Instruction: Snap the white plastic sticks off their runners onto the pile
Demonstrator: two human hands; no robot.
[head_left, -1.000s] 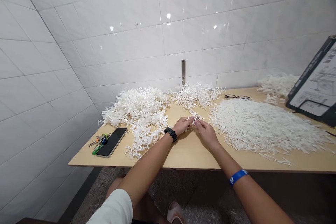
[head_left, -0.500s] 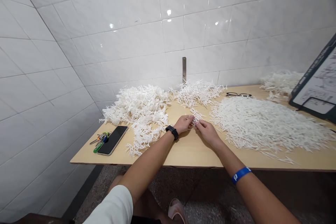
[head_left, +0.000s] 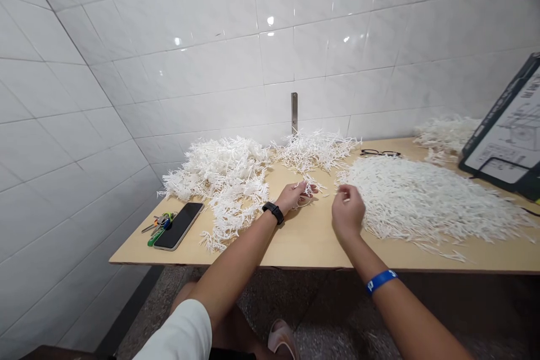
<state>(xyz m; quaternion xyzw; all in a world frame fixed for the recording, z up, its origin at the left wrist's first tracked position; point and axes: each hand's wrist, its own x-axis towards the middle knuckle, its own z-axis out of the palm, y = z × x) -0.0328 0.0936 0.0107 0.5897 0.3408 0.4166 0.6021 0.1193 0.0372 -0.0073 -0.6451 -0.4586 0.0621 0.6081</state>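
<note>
Above tabletop [head_left: 304,244], left hand [head_left: 290,197] pinches white branched piece [head_left: 309,188], partly hidden by fingers. Right hand [head_left: 348,211] curled beside loose pile [head_left: 426,199]; contents unclear, can't tell if gripping. Dark-framed panel [head_left: 506,129] cut off at right edge.

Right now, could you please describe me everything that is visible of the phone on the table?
The phone is a slim rectangle with a dark, glossy screen and a pale rim. It lies flat, screen up, slanted, on the wood-coloured table, near the front left corner. The bunch of keys lies at its left side, seemingly touching it. Its back is hidden.
</note>
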